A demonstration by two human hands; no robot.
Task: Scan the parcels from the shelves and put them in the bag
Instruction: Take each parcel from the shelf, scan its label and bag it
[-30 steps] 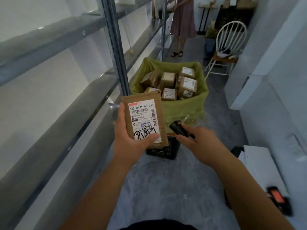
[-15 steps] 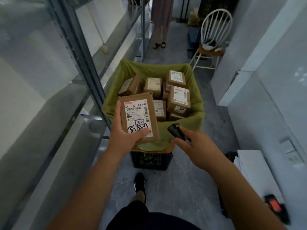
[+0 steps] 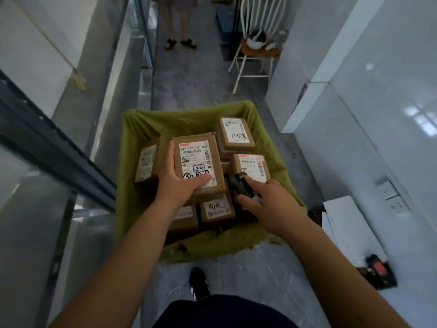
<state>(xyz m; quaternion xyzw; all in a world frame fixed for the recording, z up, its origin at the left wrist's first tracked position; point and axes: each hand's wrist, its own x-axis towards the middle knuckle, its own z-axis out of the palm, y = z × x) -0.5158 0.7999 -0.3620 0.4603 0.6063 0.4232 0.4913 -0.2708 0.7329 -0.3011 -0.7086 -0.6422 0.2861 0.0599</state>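
Over the green bag (image 3: pixel 272 147), left hand (image 3: pixel 176 183) grips the labelled parcel (image 3: pixel 198 166); right hand (image 3: pixel 267 204) holds the scanner (image 3: pixel 240 185). Risk: parcel dropped onto the uneven pile could slide or tip, probably staying inside the bag. Open room along bag's far edge; shelf frame (image 3: pixel 59 147) close on left.
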